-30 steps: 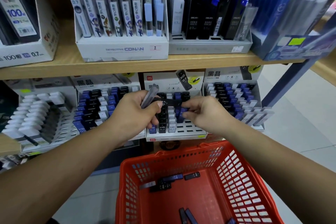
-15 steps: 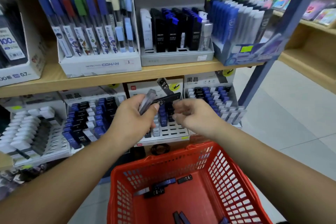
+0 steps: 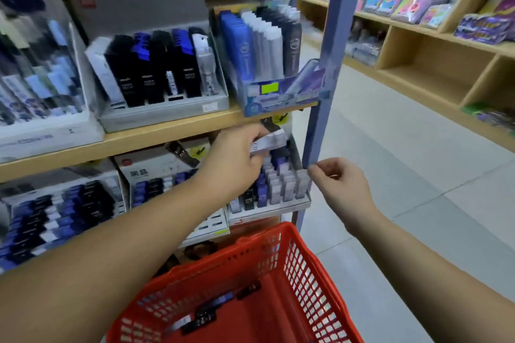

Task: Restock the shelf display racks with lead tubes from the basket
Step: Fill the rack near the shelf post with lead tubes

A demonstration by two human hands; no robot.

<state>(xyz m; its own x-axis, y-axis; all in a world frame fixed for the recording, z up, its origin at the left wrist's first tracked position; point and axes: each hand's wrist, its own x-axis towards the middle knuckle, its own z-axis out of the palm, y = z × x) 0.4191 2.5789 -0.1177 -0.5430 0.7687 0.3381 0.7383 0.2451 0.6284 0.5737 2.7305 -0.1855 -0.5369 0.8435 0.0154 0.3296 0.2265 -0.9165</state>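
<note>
One wooden shelf board is running across the left half, and one blue upright post is standing at its right end. Three display boxes are sitting on this board: a white one at the far left, a grey tray in the middle and a blue box by the post.

One red basket is hanging low in the middle, in front of the person. Loose dark lead tubes are lying on its floor; they are too blurred to count exactly.

Under the board, three display racks are standing side by side: the left rack, the middle rack and the right rack, each filled with rows of upright black, blue and white tubes.

Two bare arms are reaching forward. The left hand is gripping pale lead tubes, possibly two, with the fingers curled around them. They are sticking out to the right of the fist, just above the back rows of the right rack.

The right hand is hovering beside that rack's right edge, near the post, thumb and forefinger drawn close together. I cannot tell whether anything is pinched between them.
</note>
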